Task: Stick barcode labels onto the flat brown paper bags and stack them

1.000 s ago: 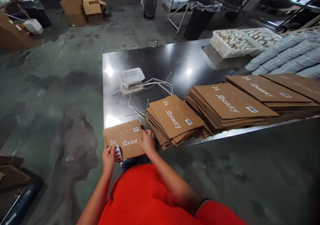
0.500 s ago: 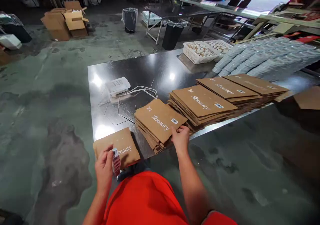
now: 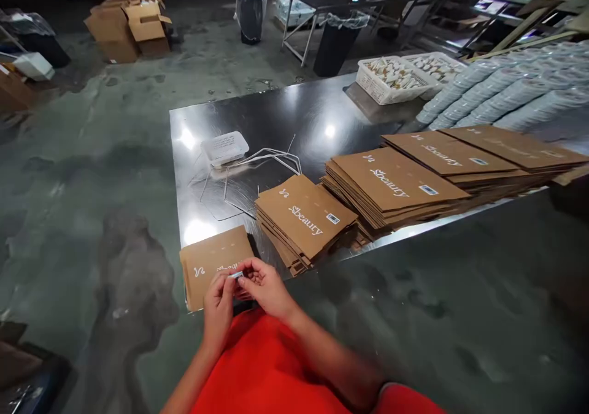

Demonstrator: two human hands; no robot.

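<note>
Pinched between the fingertips of the left hand (image 3: 219, 306) and the right hand (image 3: 267, 288) is a small pale strip (image 3: 237, 275), too small and too covered to make out in detail. Both hands are curled closed around it, with the fingers bunched and nearly meeting above the kraft mailer (image 3: 216, 268). Both forearms angle in from the bottom of the view, and the wrists bend toward each other in front of a red shirt (image 3: 271, 365).

The flat, matte brown mailer sits at the near left corner of the steel table (image 3: 285, 110), with its lower edge overhanging it. Its long axis runs across the view, roughly along the table's near edge, and its white lettering faces up.

Along that same near edge, to the right of the mailer, lie stacks of flat kraft mailers (image 3: 304, 221), their layered edges fanned slightly. Behind them on the brushed, reflective steel are a white perforated plastic basket (image 3: 224, 148) and thin bent white wire frames (image 3: 262, 165). At the table's far end stand white plastic crates (image 3: 391, 81), and beside them lie long rows of nested pale bowls (image 3: 506, 86).
</note>
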